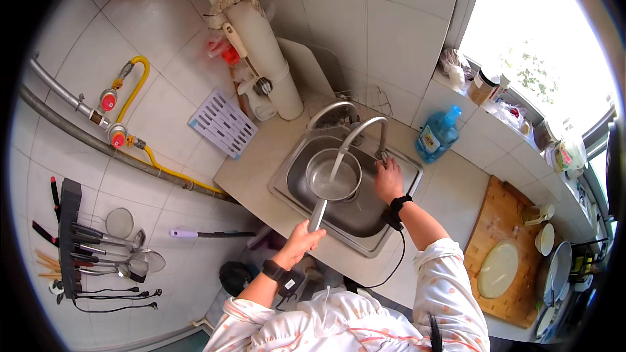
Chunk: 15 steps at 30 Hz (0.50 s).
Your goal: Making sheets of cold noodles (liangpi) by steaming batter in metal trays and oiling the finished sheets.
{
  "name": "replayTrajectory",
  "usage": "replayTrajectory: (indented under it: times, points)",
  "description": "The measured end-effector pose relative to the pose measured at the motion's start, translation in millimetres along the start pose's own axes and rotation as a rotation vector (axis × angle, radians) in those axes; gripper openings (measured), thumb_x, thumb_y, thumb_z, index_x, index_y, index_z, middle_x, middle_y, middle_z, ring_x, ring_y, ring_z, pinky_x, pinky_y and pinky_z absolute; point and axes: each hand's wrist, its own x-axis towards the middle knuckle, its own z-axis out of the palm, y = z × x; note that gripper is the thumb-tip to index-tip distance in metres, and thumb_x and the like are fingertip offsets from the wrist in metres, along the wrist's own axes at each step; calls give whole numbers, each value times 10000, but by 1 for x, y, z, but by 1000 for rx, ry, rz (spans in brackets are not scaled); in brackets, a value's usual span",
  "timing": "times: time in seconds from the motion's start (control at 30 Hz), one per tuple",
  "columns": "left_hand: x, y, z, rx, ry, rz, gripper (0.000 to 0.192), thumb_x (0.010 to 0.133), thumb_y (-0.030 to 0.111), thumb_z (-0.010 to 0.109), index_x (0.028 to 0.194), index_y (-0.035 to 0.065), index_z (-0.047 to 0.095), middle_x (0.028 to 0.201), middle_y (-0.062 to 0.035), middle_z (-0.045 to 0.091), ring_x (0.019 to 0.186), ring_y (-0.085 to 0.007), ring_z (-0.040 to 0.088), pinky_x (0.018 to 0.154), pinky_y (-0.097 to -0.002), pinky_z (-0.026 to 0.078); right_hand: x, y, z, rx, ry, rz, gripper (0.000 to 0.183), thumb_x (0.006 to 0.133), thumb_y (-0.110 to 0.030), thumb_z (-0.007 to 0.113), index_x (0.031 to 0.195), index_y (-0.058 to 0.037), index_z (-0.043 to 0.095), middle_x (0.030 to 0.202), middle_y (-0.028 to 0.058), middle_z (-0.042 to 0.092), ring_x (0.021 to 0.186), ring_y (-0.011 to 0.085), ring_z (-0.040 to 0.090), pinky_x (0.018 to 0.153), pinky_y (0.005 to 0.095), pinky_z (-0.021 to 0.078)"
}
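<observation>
My left hand [299, 244] is closed around the handle of a metal saucepan [334, 174], held over the steel sink [362, 220]. Water runs from the curved faucet [364, 127] into the pan, which holds some water. At the faucet's base, my right hand [389, 180] touches the tap lever with its fingertips; the lever is partly hidden by the fingers. A second curved spout stands behind the first one. A blue bottle with a pump top [437, 134] is on the counter, right of the sink.
A wooden board [508, 200] bearing a flat round of dough [498, 269] lies at right, near a small white bowl [545, 239]. Jars and bags line the window ledge. Utensils hang from a wall rack [70, 239] at left. A spray bottle [260, 102] stands behind the sink's left side.
</observation>
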Motion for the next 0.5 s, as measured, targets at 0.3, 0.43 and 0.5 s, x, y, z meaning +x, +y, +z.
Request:
replayTrajectory:
  times: [0.3, 0.43, 0.5]
  points:
    - [-15, -19, -30, 36, -41, -63, 185, 882, 97, 658, 873, 69, 475, 668, 36, 476, 514, -44, 436, 451, -215, 382, 1, -1, 4, -117, -68, -50, 370, 888, -120, 518, 1250, -65, 563, 1316, 259, 492, 1247, 411, 450, 1036, 474, 377]
    - [-19, -24, -33, 55, -45, -58, 187, 884, 105, 660, 869, 70, 476, 660, 36, 473, 512, -42, 430, 446, -211, 376, 3, 0, 8, -133, -116, -34, 378, 876, -121, 533, 1249, -69, 559, 1333, 261, 475, 1253, 410, 443, 1040, 475, 375]
    - [-19, -26, -33, 34, -53, -56, 188, 884, 107, 661, 868, 71, 477, 656, 36, 472, 512, -42, 428, 445, -209, 373, 4, 0, 8, -124, -121, -35, 383, 867, -118, 542, 1247, -72, 559, 1336, 260, 472, 1254, 411, 441, 1041, 474, 375]
